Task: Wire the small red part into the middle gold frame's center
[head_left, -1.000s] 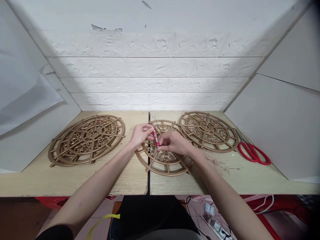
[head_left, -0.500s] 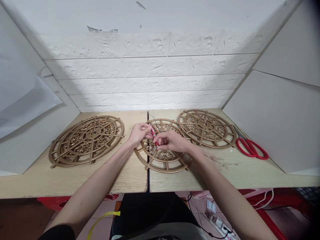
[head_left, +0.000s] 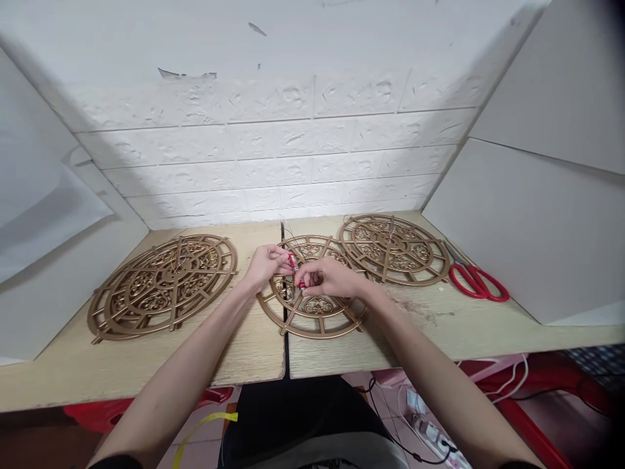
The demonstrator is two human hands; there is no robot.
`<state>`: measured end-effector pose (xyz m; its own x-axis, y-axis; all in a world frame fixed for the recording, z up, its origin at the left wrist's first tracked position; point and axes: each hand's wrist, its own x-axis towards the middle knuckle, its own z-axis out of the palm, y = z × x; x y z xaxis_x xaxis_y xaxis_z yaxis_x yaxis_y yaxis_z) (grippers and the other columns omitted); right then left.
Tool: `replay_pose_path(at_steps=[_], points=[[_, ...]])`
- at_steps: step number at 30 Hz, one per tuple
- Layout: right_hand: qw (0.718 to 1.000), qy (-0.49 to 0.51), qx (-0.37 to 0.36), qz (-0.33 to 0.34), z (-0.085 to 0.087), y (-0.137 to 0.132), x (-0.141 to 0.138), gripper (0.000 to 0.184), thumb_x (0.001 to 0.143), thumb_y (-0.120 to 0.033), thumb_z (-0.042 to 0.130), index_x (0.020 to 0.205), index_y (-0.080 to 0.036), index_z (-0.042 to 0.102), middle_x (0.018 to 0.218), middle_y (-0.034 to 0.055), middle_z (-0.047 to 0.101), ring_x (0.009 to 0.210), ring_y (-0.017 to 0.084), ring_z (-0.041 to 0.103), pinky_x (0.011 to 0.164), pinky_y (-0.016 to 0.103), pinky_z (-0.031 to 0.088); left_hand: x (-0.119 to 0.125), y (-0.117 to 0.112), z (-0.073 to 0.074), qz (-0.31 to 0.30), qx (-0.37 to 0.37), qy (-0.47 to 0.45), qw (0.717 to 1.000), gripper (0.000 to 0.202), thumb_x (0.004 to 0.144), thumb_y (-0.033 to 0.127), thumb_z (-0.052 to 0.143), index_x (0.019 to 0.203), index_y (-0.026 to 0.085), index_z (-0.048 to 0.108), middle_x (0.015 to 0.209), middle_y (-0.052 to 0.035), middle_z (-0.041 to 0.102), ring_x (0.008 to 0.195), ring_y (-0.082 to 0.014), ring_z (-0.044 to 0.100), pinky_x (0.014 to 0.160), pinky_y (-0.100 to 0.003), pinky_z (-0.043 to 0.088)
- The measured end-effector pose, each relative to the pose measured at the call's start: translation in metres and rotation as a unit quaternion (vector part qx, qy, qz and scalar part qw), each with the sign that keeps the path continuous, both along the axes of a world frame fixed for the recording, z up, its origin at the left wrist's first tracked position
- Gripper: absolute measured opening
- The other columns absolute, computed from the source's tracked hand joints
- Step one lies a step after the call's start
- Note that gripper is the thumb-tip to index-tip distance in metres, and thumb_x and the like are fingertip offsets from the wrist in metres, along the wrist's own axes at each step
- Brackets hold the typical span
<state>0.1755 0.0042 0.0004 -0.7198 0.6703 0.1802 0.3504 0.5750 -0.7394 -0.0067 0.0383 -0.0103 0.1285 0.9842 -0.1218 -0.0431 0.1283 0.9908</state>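
Note:
A small red patterned cylinder (head_left: 295,270) is pinched between both hands above the middle gold openwork disc (head_left: 312,312). My left hand (head_left: 266,264) grips its upper end with closed fingertips. My right hand (head_left: 329,279) is closed round its lower end. Thin dark wires rise from the disc just behind the hands.
A larger gold openwork disc (head_left: 161,284) lies at the left and another (head_left: 394,249) at the right, overlapping the middle one. Red-handled scissors (head_left: 471,278) lie at the far right near a white panel. The wooden bench (head_left: 146,365) has a seam down its middle. Cables hang below the front edge.
The view has tilted and shifted slightly. Both hands have stayed together on the red cylinder, and the right hand now covers more of its lower end.

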Motion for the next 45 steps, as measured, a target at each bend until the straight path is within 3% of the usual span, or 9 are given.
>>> replay_pose_path(at_steps=[8, 19, 32, 38, 41, 45], points=[[1.0, 0.004, -0.003, 0.002, -0.008, 0.004, -0.001, 0.02, 0.073, -0.026, 0.069, 0.09, -0.015, 0.068, 0.067, -0.0011, 0.06, 0.059, 0.01, 0.054, 0.056, 0.02, 0.04, -0.001, 0.001, -0.005, -0.026, 0.038, 0.015, 0.999, 0.014, 0.071, 0.013, 0.07, 0.079, 0.01, 0.059, 0.054, -0.001, 0.063, 0.045, -0.0098, 0.061, 0.047, -0.02, 0.054], [0.999, 0.011, 0.042, -0.006, -0.008, 0.003, -0.002, 0.019, 0.07, -0.014, 0.065, 0.089, -0.014, 0.068, 0.063, -0.0023, 0.059, 0.057, 0.01, 0.055, 0.058, 0.02, 0.042, 0.0, 0.0, -0.004, -0.032, 0.046, 0.037, 0.998, 0.019, 0.074, 0.024, 0.069, 0.079, 0.011, 0.056, 0.057, -0.0008, 0.063, 0.047, -0.0102, 0.062, 0.048, -0.02, 0.055], [0.998, 0.016, 0.061, -0.017, -0.013, 0.007, -0.003, 0.019, 0.07, -0.014, 0.066, 0.089, -0.015, 0.067, 0.064, -0.0021, 0.059, 0.056, 0.01, 0.052, 0.056, 0.021, 0.041, 0.005, -0.007, 0.002, -0.019, 0.054, 0.041, 0.998, 0.035, 0.064, 0.026, 0.077, 0.087, 0.012, 0.054, 0.06, 0.0002, 0.064, 0.046, -0.0096, 0.059, 0.046, -0.021, 0.053], [0.997, 0.071, -0.009, -0.017, -0.007, 0.005, -0.001, 0.025, 0.073, -0.022, 0.066, 0.098, -0.016, 0.066, 0.071, -0.0001, 0.063, 0.061, 0.011, 0.055, 0.061, 0.023, 0.046, 0.004, -0.007, 0.004, -0.015, 0.047, 0.034, 0.998, 0.033, 0.065, 0.021, 0.075, 0.09, 0.013, 0.054, 0.058, 0.0014, 0.062, 0.048, -0.0099, 0.06, 0.047, -0.02, 0.052], [0.991, 0.126, -0.018, -0.047, 0.0, 0.005, 0.006, 0.027, 0.077, -0.026, 0.064, 0.101, -0.015, 0.065, 0.08, 0.0033, 0.066, 0.07, 0.013, 0.058, 0.07, 0.027, 0.047, 0.002, -0.006, 0.007, -0.005, 0.037, 0.017, 0.999, 0.028, 0.069, 0.018, 0.07, 0.092, 0.013, 0.054, 0.061, 0.0002, 0.063, 0.049, -0.0088, 0.059, 0.049, -0.02, 0.053], [0.97, 0.189, 0.007, -0.151, 0.004, 0.01, 0.016, 0.024, 0.079, -0.031, 0.062, 0.094, -0.013, 0.066, 0.085, 0.0063, 0.067, 0.077, 0.015, 0.06, 0.072, 0.028, 0.047, -0.001, -0.006, 0.009, 0.002, 0.019, -0.027, 0.999, 0.024, 0.072, 0.017, 0.063, 0.094, 0.013, 0.055, 0.068, -0.003, 0.065, 0.057, -0.0105, 0.061, 0.051, -0.021, 0.053]])
